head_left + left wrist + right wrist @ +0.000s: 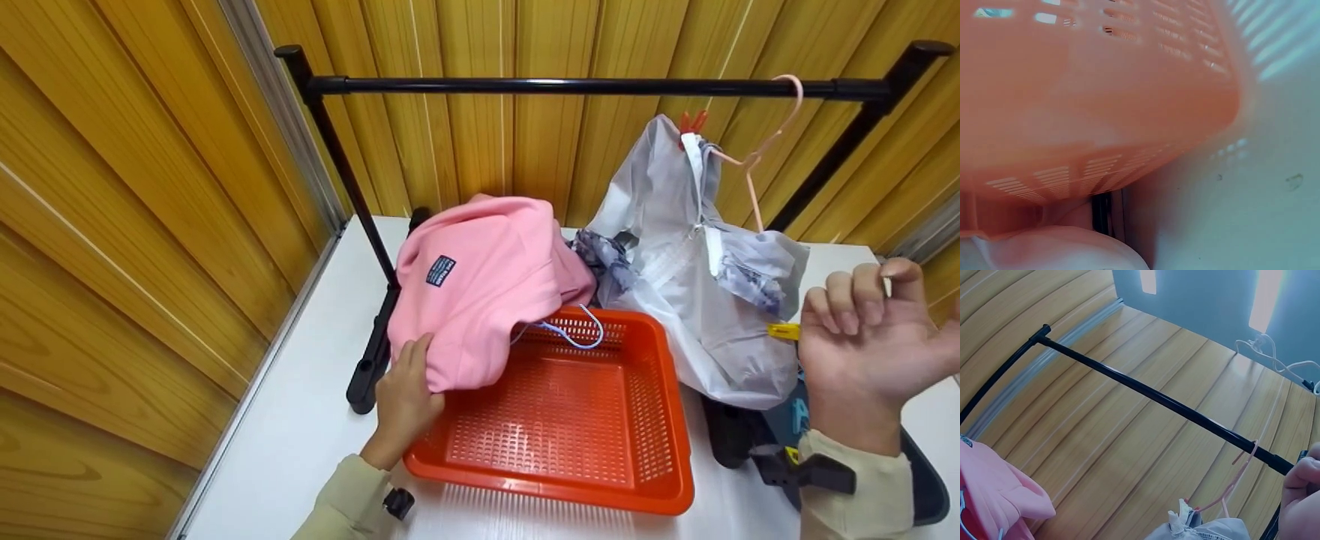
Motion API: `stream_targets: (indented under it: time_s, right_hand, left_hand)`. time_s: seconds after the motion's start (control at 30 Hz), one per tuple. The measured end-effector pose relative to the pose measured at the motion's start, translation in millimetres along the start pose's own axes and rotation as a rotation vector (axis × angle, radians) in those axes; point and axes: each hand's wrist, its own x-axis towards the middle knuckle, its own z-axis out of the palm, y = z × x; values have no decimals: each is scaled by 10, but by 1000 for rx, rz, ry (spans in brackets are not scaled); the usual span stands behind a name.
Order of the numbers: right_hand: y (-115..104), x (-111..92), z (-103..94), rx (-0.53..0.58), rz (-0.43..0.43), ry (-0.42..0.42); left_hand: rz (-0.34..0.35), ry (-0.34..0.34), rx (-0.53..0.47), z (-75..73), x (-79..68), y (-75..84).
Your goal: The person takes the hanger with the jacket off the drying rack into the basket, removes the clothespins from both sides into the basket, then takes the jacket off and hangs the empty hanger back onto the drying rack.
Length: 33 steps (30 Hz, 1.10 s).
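Observation:
In the head view a pink sweatshirt (480,277) with a dark label lies bunched over the back left of a red plastic basket (555,491). My left hand (409,390) grips its lower left edge beside the basket's rim. A curved light-blue piece (559,330), like a hanger hook, sticks out from under the sweatshirt. Raised at the right, my right hand (862,337) shows its palm with fingers loosely bent and nothing visible in them. Beside it a yellow clothespin (784,331) shows against a white garment (675,277), partly hidden by the hand.
A black clothes rack (570,87) spans the white table (277,442). On its bar a pink hanger (780,124) carries the white garment, which has a red clothespin (693,122) on top. A dark tray (926,487) lies behind my right wrist.

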Motion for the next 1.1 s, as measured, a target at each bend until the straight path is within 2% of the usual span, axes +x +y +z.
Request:
stream_targets:
  time_s: [0.3, 0.47, 0.77, 1.1]
  right_hand:
    - [139, -91, 52, -40, 133, -139]
    - [228, -129, 60, -73, 174, -199]
    - [423, -161, -7, -220, 215, -385]
    - [609, -189, -155, -361, 254, -401]
  left_hand:
    - [5, 16, -1, 17, -6, -11]
    - [10, 26, 3, 12, -6, -8]
    - [7, 14, 2, 0, 9, 0]
    - [1, 7, -3, 0, 3, -5]
